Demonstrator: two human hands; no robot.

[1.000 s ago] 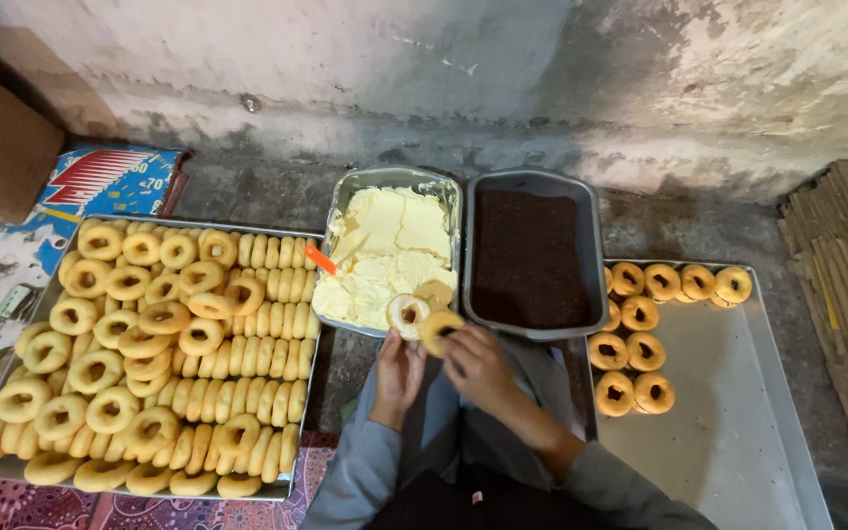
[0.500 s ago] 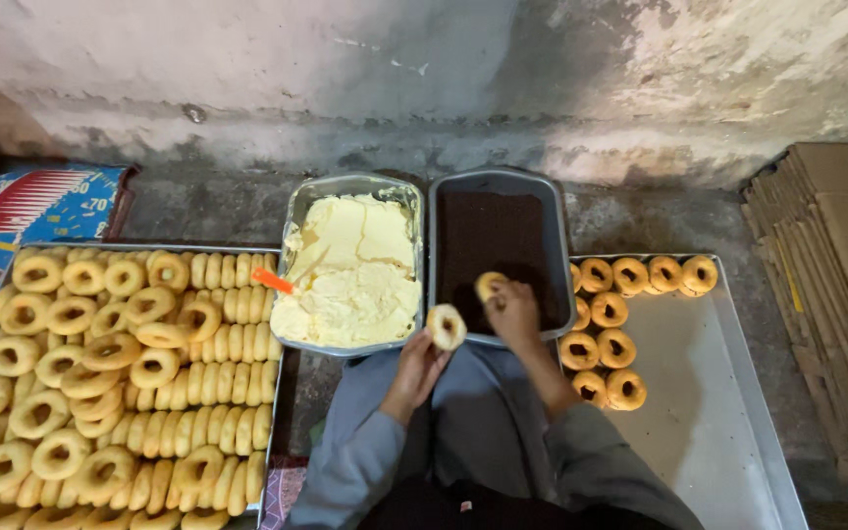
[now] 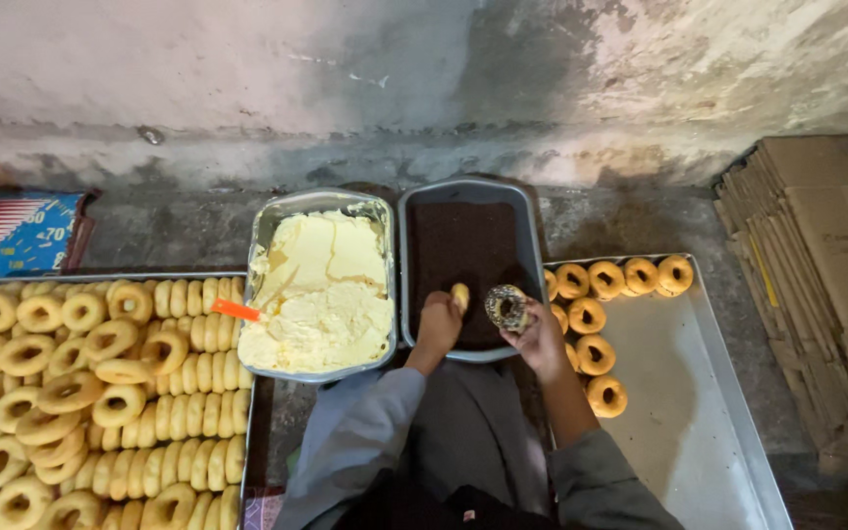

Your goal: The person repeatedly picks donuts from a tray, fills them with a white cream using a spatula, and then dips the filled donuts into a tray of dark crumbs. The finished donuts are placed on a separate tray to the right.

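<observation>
here the left hand (image 3: 438,327) grips a plain ring biscuit (image 3: 460,296) over the dark crumb tray (image 3: 463,196), while the right hand (image 3: 540,339) grips a crumb-coated ring (image 3: 507,308).

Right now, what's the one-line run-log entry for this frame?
left hand: holds plain ring over dark tray | right hand: holds coated ring | cream tray: beside dark tray

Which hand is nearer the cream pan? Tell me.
Left. The left hand sits over the dark crumb pan beside the cream pan; the right hand is farther off, holding a coated ring.
</observation>
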